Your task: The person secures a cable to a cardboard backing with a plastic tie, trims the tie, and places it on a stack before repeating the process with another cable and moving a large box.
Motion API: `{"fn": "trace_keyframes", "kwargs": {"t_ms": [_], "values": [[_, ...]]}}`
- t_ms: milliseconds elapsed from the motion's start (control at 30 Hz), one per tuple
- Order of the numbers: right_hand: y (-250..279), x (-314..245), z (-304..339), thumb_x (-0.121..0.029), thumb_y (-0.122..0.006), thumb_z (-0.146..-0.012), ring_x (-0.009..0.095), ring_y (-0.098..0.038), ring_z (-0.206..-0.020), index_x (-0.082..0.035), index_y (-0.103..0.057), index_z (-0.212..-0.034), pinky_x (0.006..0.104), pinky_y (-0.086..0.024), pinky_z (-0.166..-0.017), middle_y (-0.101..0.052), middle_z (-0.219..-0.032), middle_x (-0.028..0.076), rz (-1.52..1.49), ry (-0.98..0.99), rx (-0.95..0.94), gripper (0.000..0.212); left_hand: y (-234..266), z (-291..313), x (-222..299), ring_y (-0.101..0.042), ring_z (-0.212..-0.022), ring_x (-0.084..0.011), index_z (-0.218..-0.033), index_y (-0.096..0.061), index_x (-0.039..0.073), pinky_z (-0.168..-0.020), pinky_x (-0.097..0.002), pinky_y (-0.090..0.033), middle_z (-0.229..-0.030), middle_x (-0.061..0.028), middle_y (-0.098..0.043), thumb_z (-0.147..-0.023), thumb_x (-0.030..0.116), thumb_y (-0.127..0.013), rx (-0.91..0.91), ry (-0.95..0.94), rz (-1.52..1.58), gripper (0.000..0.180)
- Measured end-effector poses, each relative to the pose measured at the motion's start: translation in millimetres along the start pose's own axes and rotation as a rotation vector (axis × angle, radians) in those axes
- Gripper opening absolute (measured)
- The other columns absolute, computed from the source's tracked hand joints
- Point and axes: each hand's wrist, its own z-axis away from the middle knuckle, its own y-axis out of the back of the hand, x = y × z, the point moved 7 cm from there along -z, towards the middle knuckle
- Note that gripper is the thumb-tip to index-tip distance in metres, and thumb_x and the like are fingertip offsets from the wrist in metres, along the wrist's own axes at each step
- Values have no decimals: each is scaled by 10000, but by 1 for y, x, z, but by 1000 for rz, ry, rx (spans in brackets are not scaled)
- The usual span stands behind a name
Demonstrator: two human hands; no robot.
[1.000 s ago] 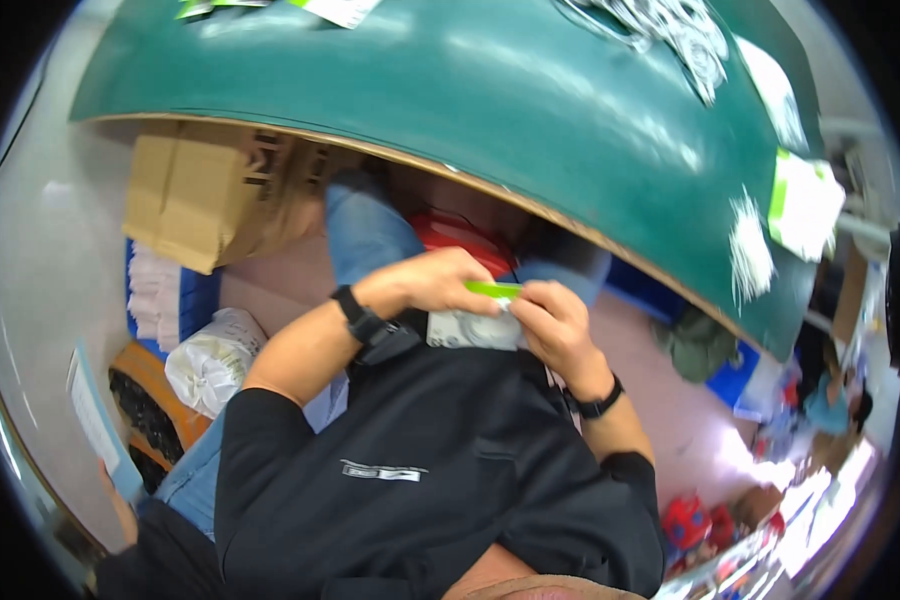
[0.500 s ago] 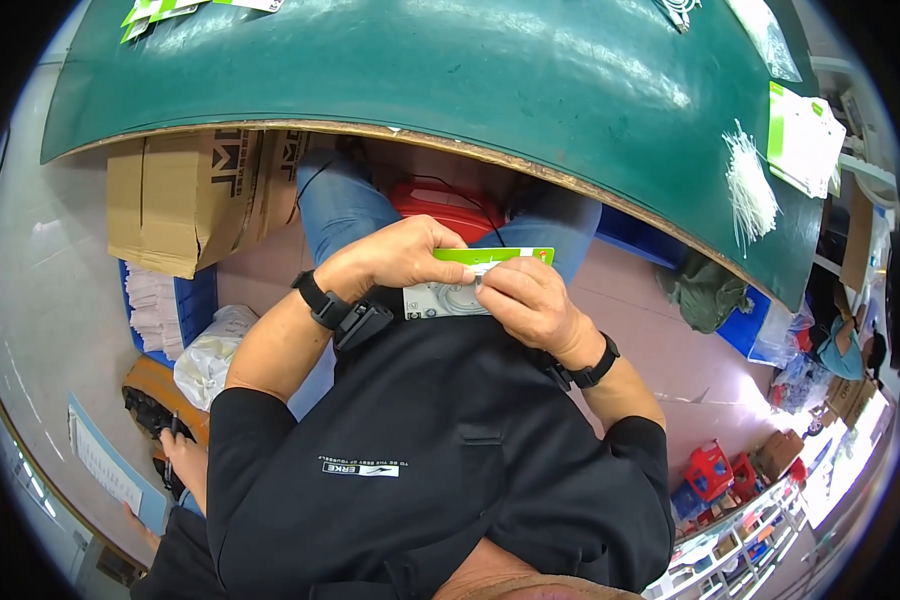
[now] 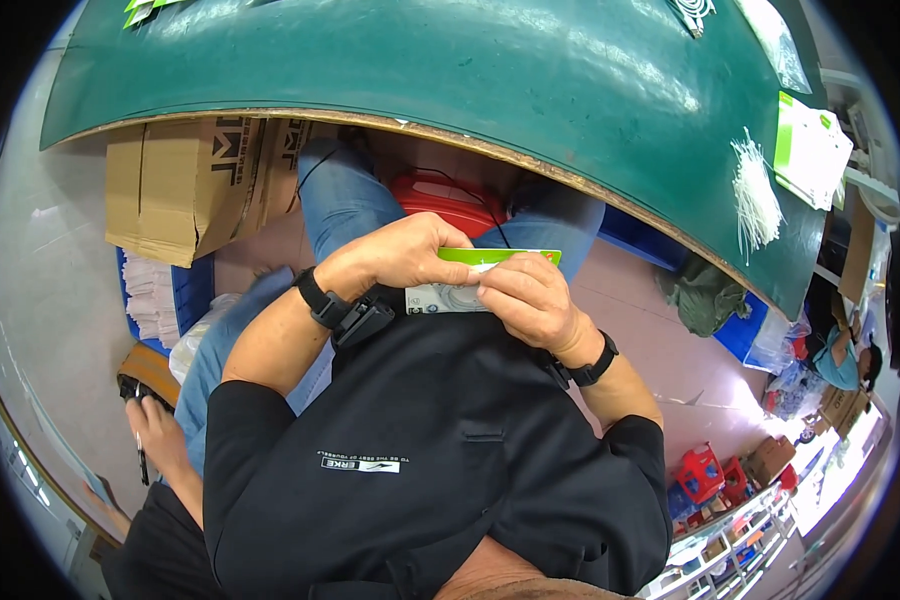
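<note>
Above my lap I hold a green and white packaging card [image 3: 500, 255] with a pale coiled cable [image 3: 452, 298] lying against it. My left hand [image 3: 415, 252] is closed on the card's left side, thumb across its face. The fingers of my right hand [image 3: 530, 300] pinch together at the card's middle and right part, close to my left thumb tip. A small white piece shows between the two hands; my fingers cover most of it, so I cannot make out what it is.
The green table [image 3: 420, 70] curves ahead of me. On its right lie white cable ties [image 3: 757, 195], green and white cards [image 3: 812, 150] and a clear bag [image 3: 775, 45]. Cardboard boxes [image 3: 175, 190] stand under its left side. Another person's hand with a pen [image 3: 155, 435] is at my left.
My hands stay at the card with only slight finger movement. The person at my left has shifted; a jeans leg now shows there, and the pen hand has moved left.
</note>
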Motion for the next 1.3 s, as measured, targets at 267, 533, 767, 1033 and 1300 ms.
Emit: {"fn": "trace_keyframes", "kwargs": {"t_ms": [267, 533, 767, 1033, 1300], "values": [[-1, 4, 0, -52, -742, -736, 281, -690, -836, -7, -706, -975, 406, -556, -735, -710, -1002, 103, -8, -42, 9, 246, 1, -2, 0, -654, -781, -106, -1066, -781, 2, -710, -324, -529, -828, -63, -752, -937, 327, -799, -10, 10, 1, 350], [0, 6, -8, 77, -756, -696, 318, -696, -834, -1, -710, -974, 416, -562, -747, -722, -982, 127, -34, -78, 2, 293, 4, -1, 2, -661, -760, -117, -1021, -756, -21, -670, -320, -526, -813, -105, -738, -941, 292, -782, 14, -86, -163, 324], [1, 8, -7, 101, -756, -687, 320, -678, -815, -16, -700, -945, 411, -542, -766, -715, -942, 123, 1, -135, 42, 289, -4, 0, 7, -694, -733, -181, -1033, -762, -10, -672, -349, -541, -808, -131, -743, -918, 350, -785, 64, -62, -146, 379], [5, 25, -17, 40, -763, -713, 324, -649, -920, -51, -710, -892, 434, -513, -839, -662, -956, 104, -81, -305, -65, 207, -3, -3, 12, -677, -678, -236, -992, -750, -15, -634, -384, -523, -762, -173, -696, -900, 358, -802, 67, -150, -294, 387], [20, 33, -18, 27, -748, -794, 331, -667, -1029, -47, -736, -1073, 395, -536, -894, -692, -1122, 139, -120, -400, -103, 288, 9, 8, 16, -687, -733, -212, -1045, -775, 6, -685, -365, -541, -811, -131, -723, -896, 274, -812, 62, -121, -119, 309]]}}
